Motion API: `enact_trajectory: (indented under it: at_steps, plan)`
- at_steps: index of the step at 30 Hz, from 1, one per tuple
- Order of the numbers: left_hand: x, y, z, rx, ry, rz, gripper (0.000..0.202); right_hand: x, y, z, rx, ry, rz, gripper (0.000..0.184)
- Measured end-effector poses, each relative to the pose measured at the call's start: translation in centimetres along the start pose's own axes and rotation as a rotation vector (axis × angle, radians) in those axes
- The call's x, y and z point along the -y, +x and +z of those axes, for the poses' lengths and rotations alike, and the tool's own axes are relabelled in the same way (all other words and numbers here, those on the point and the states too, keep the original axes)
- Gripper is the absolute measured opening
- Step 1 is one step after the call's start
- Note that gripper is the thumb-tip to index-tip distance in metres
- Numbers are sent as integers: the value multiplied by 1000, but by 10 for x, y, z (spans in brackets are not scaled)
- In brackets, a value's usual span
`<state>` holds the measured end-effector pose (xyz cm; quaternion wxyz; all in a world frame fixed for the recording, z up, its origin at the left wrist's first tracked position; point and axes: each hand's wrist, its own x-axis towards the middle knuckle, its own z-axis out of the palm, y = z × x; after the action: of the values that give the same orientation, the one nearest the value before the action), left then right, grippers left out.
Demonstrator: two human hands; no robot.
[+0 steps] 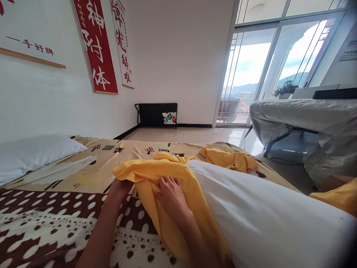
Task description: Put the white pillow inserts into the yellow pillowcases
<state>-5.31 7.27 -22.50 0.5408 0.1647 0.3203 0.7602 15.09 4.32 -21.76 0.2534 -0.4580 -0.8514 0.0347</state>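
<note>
A yellow pillowcase [196, 208] lies bunched over the near end of a plump white pillow [251, 208] on the bed. My left hand [121, 189] holds the pillowcase at its left corner, with the fingers hidden under the fold. On top of the cloth, my right hand [171, 195] has its fingers bent and gripping the fabric. The long white body of the pillow stretches out to the right, uncovered. Behind it a second crumpled yellow cloth [227, 158] with a printed pattern rests on the bed.
A patterned blanket [69, 204] covers the bed, with another white pillow [41, 152] at the left. More yellow fabric [337, 195] shows at the right edge. Beyond are a plastic-covered table [301, 108], a folded black item [153, 113] against the wall and glass sliding doors [251, 70].
</note>
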Motion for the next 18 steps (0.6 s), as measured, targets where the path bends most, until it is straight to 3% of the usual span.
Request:
enact_trajectory:
  at_steps: [2,6,11,18]
  plan:
    - [0,-2,3,-14,-12,-9,36,-3,1,0,26,10,2,2]
    - [-2,-4,5,-46,-44,-46,38,-2,-2,-8,78,-6,2,13]
    - [-2,-1,1,12,-19,-80,36,1,-8,-18,91,-31,-36,20]
    - [3,0,0,-25,-71,-108,36,3,-21,-35,268,-77,-162,18]
